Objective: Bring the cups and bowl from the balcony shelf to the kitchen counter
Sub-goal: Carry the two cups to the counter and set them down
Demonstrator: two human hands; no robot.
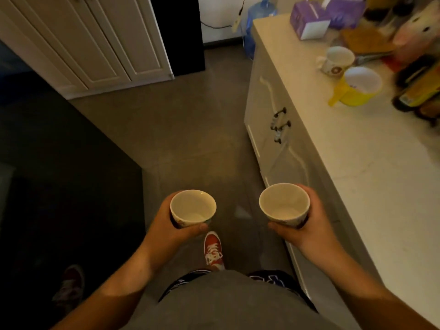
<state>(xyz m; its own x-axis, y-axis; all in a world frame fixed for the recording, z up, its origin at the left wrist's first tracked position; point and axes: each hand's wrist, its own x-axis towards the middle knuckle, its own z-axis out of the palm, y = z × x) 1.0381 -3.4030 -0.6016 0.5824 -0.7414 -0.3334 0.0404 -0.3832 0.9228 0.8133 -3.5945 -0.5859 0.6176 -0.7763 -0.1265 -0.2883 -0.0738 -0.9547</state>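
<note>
Two cups ride upright: left hand [170,226] fingers wrap the left cup [192,209], right hand [306,231] fingers grasp the right cup [284,206], counter [371,167] just beyond the right knuckles.

Two cups are held upright over the floor [185,129], one in the left hand [171,225] and one in the right hand [307,229]. The surface [371,163] runs along the right. On its far part stand a mug [337,60], a nearer pitcher [357,86], and a box [309,20] farther back.
</note>
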